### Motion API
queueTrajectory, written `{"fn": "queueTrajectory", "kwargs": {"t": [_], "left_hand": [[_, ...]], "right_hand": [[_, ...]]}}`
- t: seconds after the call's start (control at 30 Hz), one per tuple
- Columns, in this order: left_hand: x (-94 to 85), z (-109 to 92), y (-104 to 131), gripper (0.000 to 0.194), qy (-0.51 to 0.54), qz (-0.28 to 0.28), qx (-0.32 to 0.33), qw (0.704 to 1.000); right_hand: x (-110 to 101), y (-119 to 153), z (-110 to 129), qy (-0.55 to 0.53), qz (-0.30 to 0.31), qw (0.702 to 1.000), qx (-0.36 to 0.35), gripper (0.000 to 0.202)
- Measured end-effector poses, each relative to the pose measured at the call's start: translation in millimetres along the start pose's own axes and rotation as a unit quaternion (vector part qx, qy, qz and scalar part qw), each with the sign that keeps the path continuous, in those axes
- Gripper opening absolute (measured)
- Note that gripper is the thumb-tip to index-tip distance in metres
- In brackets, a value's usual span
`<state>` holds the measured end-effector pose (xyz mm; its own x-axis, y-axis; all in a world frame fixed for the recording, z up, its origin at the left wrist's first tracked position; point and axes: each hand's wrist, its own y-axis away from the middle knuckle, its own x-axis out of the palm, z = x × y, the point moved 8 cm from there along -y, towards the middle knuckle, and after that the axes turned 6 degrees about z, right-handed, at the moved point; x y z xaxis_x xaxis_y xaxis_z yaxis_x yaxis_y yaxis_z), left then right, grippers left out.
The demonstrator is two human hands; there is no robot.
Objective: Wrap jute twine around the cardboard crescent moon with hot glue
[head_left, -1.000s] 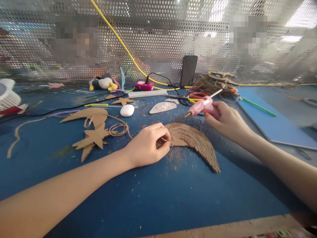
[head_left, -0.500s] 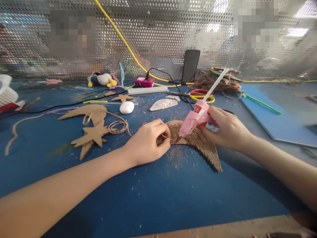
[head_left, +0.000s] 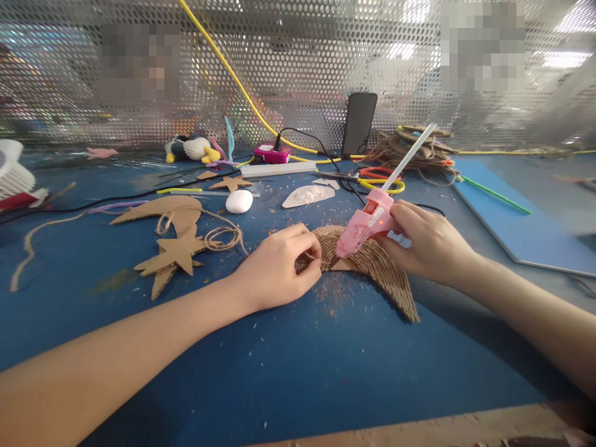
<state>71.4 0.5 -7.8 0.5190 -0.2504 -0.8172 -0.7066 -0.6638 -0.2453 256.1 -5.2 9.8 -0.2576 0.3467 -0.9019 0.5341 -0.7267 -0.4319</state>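
A cardboard crescent covered with rows of brown twine [head_left: 391,273] lies on the blue table, with a small bare patch at its inner edge. My left hand [head_left: 282,267] pinches the twine at the crescent's left part and covers that end. In my right hand [head_left: 426,242] is a pink glue gun [head_left: 365,226], a clear glue stick rising from its back. Its nozzle points down at the crescent by the bare patch; whether it touches cannot be told. Loose coiled twine [head_left: 223,238] runs toward my left hand from the left.
Cardboard stars [head_left: 179,256] and a bare cardboard crescent [head_left: 174,211] lie left. Behind are a white oval [head_left: 239,201], scissors [head_left: 382,185], a phone [head_left: 359,124] and a twine pile [head_left: 410,149]. A blue board [head_left: 526,217] lies right. A perforated metal screen stands at the back.
The glue gun has tilted slightly, its glue stick's top shifting right and up. My left hand has stayed nearly still, still pinching at the crescent.
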Motion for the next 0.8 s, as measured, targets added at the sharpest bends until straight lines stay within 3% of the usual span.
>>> {"fn": "queueTrajectory", "kwargs": {"t": [0.47, 0.8], "left_hand": [[-0.4, 0.0, -0.5, 0.009, 0.001, 0.002, -0.002, 1.0], [0.3, -0.5, 0.0, 0.008, -0.007, 0.004, 0.006, 1.0]], "right_hand": [[-1.6, 1.6, 0.4, 0.027, -0.013, 0.999, -0.01, 0.018], [-12.6, 1.9, 11.9, 0.105, -0.047, 0.992, -0.056, 0.014]]}}
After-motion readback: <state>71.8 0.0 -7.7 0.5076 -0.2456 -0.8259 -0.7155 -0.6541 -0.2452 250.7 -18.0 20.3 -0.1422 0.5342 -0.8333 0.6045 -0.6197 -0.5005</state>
